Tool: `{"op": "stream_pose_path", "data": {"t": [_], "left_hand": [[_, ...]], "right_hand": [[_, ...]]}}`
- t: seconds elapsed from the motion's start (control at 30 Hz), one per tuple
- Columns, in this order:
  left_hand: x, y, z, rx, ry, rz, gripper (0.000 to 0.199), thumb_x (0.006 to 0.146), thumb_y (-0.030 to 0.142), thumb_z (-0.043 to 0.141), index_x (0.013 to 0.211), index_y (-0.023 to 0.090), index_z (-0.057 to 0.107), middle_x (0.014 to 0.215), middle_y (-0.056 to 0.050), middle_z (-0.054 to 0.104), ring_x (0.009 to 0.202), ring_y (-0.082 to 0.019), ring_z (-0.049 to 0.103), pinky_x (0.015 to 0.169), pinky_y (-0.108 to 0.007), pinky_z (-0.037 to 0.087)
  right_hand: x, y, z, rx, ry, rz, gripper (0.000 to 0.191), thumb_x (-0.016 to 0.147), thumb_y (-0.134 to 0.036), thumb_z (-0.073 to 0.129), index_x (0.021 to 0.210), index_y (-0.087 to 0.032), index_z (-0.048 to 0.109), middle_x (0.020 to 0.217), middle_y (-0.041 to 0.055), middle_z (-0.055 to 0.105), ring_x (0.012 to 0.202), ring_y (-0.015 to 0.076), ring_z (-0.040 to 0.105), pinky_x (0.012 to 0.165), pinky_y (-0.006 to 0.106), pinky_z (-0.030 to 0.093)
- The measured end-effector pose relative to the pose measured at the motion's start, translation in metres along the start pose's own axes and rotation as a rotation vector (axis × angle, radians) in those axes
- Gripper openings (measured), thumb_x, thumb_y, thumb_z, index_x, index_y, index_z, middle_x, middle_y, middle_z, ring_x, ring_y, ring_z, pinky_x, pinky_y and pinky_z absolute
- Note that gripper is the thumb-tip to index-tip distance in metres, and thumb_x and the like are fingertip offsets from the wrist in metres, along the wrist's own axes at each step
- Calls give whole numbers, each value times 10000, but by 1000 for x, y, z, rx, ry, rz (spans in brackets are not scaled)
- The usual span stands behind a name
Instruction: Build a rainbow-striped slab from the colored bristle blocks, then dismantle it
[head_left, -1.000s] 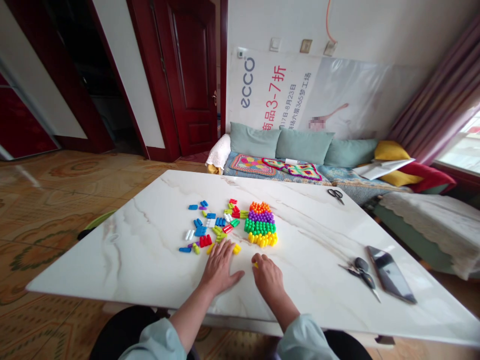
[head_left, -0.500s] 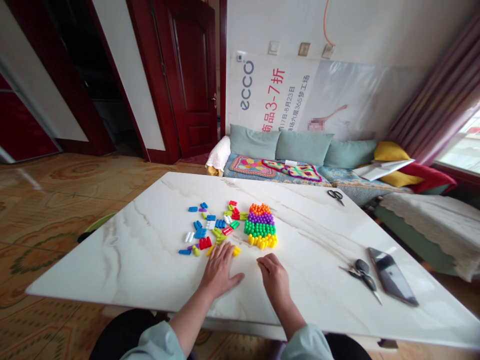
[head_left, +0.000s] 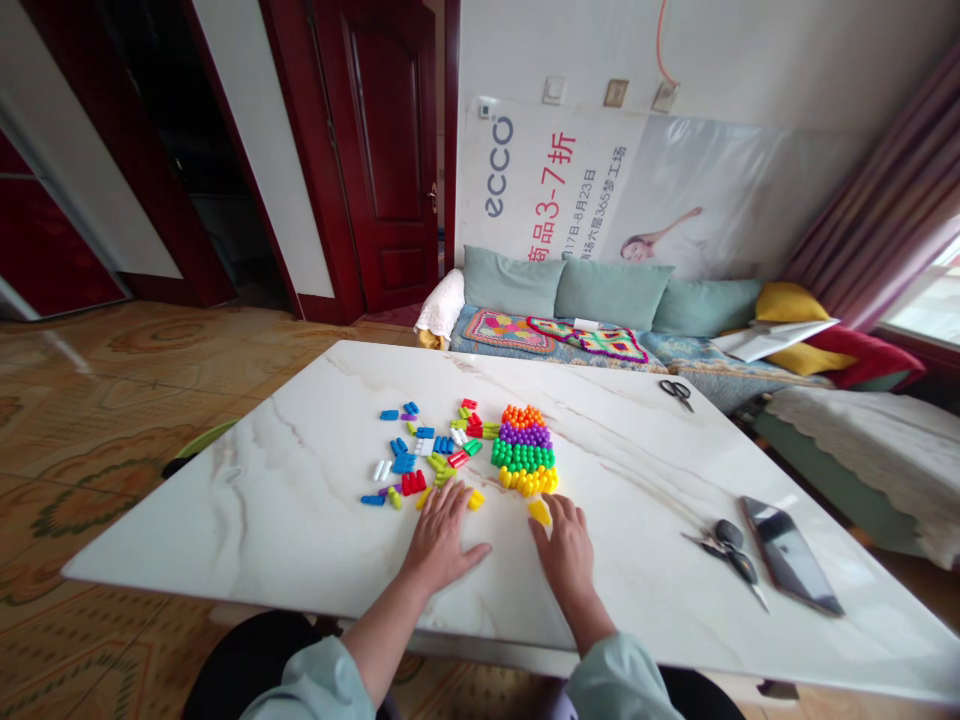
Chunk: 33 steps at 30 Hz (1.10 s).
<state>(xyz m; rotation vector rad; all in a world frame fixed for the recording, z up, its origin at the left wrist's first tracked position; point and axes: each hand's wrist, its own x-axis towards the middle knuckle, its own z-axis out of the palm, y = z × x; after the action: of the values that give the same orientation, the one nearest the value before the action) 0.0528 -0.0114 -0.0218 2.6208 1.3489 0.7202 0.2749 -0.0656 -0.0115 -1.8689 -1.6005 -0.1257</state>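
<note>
My left hand (head_left: 442, 535) lies flat on the table with its fingers spread. Its fingertips rest beside yellow plastic pegs (head_left: 475, 499) at the near edge of a loose spread of pegs. My right hand (head_left: 567, 550) has a yellow plastic piece (head_left: 538, 512) between thumb and forefinger, low at the tabletop. Just beyond it stands a tight block of round-topped pegs in colour bands: yellow (head_left: 529, 482), green (head_left: 523, 456), purple (head_left: 525, 435) and orange (head_left: 523, 415). Scattered blue pegs (head_left: 403, 463), red pegs (head_left: 413, 483) and white pegs (head_left: 382, 470) lie on the left.
The white marbled table (head_left: 300, 500) bears black-handled scissors (head_left: 676, 393) at the far right. Nearer on the right are a pointed tool with black handles (head_left: 731, 550) and a dark phone (head_left: 791, 555). A sofa (head_left: 600, 350) with cushions stands behind the table.
My right hand has moved slightly forward and right, from a closed pinch to a wider grasp with the yellow piece showing. My left hand stays in place. The view has shifted slightly.
</note>
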Motion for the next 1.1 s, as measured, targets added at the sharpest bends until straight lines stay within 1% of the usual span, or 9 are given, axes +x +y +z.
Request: {"op": "stream_pose_path", "data": {"t": [0.2,0.3,0.4,0.53,0.7,0.8,0.9,0.97,1.1], "left_hand": [[-1,1,-1,6,-3,-6,822,726,510,662,1410,171,358,1484,-129,383,1413,-319,247,1161,-514,218],[0,2,-2,-9,-2,-7,818,725,509,665,1410,184,359,1474,-129,397,1409,-321,256,1158,-516,219],[1,2,-3,-21,-6,-17,826,713,495,677,1414,204,351,1468,-118,408,1408,-318,260,1160,-511,211],[1,3,-3,-16,-22,-25,825,713,506,670,1411,198,356,1477,-118,397,1411,-315,252,1162,-513,201],[1,3,-3,4,-41,-32,826,713,493,669,1412,185,356,1495,-115,374,1420,-302,234,1168,-503,192],[1,3,-3,10,-43,-29,820,721,495,659,1416,192,348,1501,-106,367,1421,-298,232,1170,-506,182],[1,2,-1,10,-38,-26,828,722,509,654,1421,194,341,1501,-107,365,1418,-305,238,1170,-510,176],[0,2,-1,5,-31,-22,833,718,518,656,1421,198,344,1499,-107,368,1416,-311,241,1169,-512,180],[0,2,0,1,-16,-22,826,714,509,663,1414,196,355,1488,-110,382,1417,-310,237,1166,-504,197]], "right_hand": [[0,11,7,-53,-95,76,150,760,-236,590,906,-218,619,896,71,644,874,252,571,719,344,463],[1,8,4,65,-145,146,184,752,-226,573,934,-218,595,864,37,659,736,201,605,635,301,463],[6,2,0,224,-174,106,260,762,-188,523,1002,-214,618,892,33,661,632,148,604,610,269,474],[16,-11,-4,238,-186,-27,307,807,-143,456,970,-210,707,895,64,641,741,163,637,690,262,493],[26,-29,0,-11,-298,-141,383,836,-93,422,994,-265,726,904,60,627,752,163,632,614,235,453],[27,-35,0,-47,-260,-165,373,848,-97,422,1057,-246,693,961,67,629,761,166,625,609,240,446],[18,-37,-2,36,-123,-133,306,876,-139,416,1069,-195,646,1017,83,619,813,175,614,663,257,460],[7,-37,-3,121,-83,-141,243,881,-150,421,983,-176,639,967,79,623,848,181,598,731,273,461],[-11,-36,4,159,-178,-187,225,830,-98,452,906,-180,647,929,71,641,882,192,572,799,303,445]]}}
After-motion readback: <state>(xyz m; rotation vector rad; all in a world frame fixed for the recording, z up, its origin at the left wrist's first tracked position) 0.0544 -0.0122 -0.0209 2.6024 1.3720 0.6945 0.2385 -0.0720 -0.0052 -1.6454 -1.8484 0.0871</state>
